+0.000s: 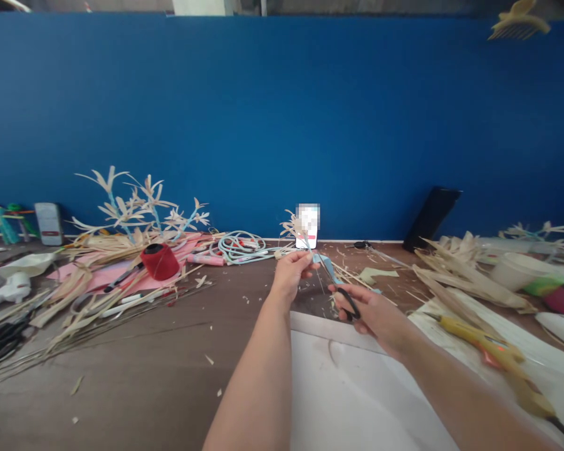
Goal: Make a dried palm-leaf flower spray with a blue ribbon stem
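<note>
My left hand [292, 270] is raised over the brown table [145, 369], its fingers pinched on a small straw flower [295, 229] on a thin stem. My right hand [375, 314] grips black-handled scissors [339, 285], the blades pointing up and left toward the stem just below my left fingers. Both hands hover above the far edge of a white board [338, 401].
To the left lie straw-flower branches [136, 210], a red thread spool [160, 261], pink paper, coiled pale-blue wire [239, 245] and a white glue gun [9, 289]. A yellow glue gun [493, 354], straw strips and bowls sit at the right. Behind stands a blue wall.
</note>
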A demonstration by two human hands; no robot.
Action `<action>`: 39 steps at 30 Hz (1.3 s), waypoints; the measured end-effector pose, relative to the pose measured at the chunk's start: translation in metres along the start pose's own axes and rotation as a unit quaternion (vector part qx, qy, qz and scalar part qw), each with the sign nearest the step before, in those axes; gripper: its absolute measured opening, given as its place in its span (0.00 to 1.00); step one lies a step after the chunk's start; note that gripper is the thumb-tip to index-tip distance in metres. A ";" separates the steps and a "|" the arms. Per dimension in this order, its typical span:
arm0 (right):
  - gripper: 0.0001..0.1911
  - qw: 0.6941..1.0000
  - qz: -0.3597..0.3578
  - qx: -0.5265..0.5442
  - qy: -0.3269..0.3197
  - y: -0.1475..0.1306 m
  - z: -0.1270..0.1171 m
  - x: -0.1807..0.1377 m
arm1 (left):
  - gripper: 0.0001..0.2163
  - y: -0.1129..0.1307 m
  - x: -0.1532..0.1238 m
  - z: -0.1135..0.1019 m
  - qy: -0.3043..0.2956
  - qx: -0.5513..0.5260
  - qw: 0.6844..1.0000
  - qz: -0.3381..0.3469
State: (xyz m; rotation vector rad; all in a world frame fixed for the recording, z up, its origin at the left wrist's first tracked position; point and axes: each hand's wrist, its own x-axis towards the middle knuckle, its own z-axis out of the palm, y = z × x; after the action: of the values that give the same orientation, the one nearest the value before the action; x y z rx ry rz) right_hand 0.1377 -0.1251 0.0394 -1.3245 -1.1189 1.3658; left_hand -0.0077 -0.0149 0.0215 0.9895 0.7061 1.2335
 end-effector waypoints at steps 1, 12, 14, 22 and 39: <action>0.17 1.000 -0.004 0.002 -0.002 0.000 0.000 0.001 | 0.12 0.000 0.000 0.000 -0.010 -0.005 1.000 0.001; 0.17 0.996 0.015 0.073 -0.045 -0.009 0.002 -0.003 | 0.11 0.004 -0.005 0.001 -0.109 -0.057 0.992 0.008; 0.16 0.994 0.013 0.098 -0.057 -0.011 0.003 -0.005 | 0.11 0.005 -0.007 0.002 -0.122 -0.059 0.991 0.009; 0.14 0.979 0.034 0.178 -0.091 -0.012 -0.002 -0.005 | 0.14 0.010 -0.011 0.006 -0.142 -0.057 0.988 0.002; 0.15 0.977 0.038 0.190 -0.088 -0.009 -0.005 -0.007 | 0.14 0.004 -0.009 0.010 -0.143 -0.042 0.988 0.034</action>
State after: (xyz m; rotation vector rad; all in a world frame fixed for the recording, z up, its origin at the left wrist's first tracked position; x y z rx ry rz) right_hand 0.1433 -0.1301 0.0497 -0.9914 -0.8691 1.6840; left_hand -0.0031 -0.0259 0.0287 1.1006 0.3968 1.1413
